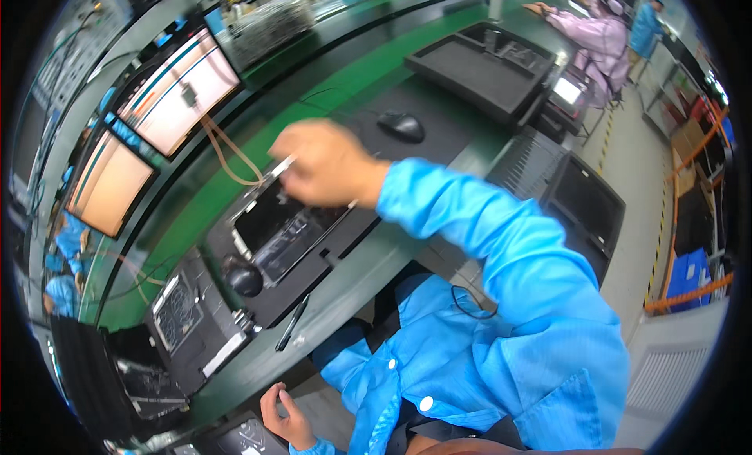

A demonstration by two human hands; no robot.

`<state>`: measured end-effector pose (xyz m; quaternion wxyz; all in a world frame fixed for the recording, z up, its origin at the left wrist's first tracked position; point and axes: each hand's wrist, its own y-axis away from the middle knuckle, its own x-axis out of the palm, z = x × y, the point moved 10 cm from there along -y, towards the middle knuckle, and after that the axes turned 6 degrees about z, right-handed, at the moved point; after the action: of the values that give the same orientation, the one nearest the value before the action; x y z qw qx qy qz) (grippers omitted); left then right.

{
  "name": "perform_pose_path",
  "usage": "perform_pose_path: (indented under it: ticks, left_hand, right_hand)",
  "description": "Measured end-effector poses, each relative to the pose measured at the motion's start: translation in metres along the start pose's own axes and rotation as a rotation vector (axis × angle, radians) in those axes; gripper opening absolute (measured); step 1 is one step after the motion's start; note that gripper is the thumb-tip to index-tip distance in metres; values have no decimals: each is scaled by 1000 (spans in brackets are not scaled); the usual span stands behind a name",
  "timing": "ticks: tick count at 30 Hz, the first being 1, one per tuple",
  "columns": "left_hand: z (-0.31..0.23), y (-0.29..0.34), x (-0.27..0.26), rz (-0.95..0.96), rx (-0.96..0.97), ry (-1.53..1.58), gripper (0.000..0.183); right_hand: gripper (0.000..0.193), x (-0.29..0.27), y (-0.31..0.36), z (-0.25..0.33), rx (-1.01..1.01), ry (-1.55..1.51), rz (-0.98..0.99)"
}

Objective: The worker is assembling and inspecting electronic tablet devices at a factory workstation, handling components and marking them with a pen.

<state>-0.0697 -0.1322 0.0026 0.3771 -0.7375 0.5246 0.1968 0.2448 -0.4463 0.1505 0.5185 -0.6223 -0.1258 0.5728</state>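
Note:
My right hand (325, 165), blurred by motion, is closed with its fingers curled over the far edge of a flat black device (294, 236) with silvery edges. A small pale strip (283, 167) shows at its fingertips; whether it is held or part of the device I cannot tell. An orange-pink cable (223, 153) ends close by. Low in the view, my left hand (286, 417) hangs away from the bench, its fingers loosely bent and apart, holding nothing. Clear film or plastic seems to lie on the device's near part.
A black mouse (401, 126) lies right of the device; a dark rounded object (243, 276) sits left. A black pen (292, 323) rests near the bench edge. Two lit monitors (180, 95) stand behind. Black trays (478, 71) are at right, and a person in pink (591, 36) sits beyond.

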Motion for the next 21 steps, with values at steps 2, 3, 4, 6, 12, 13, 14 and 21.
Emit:
perform_pose_path:
  ticks: [2, 3, 4, 6, 12, 13, 14, 21]
  left_hand:
    - [-3, -16, 18, -22, -17, 136, 16]
    - [-2, -22, 26, -22, -22, 173, 16]
    - [-2, -26, 32, -25, -34, 202, 17]
    - [-12, -42, 49, -50, -5, 226, 16]
    - [-11, -67, 83, -58, 104, 104, 16]
    - [0, -67, 87, -76, 54, 135, 16]
    - [11, -66, 90, -93, 4, 167, 16]
    - [23, -48, 83, -258, 10, 214, 18]
  right_hand:
    - [31, -83, 27, -91, 152, 365, -76]
    - [36, -121, 47, -152, 341, 582, 10]
    - [40, -157, 68, -211, 604, 784, 216]
    - [35, -254, 134, -292, 872, 1013, 274]
    - [91, -354, 271, -431, 1481, 891, 449]
    - [91, -359, 266, -441, 1480, 886, 456]
    - [87, -357, 263, -454, 1471, 762, 579]
    - [50, -315, 198, -419, 1060, 849, 997]
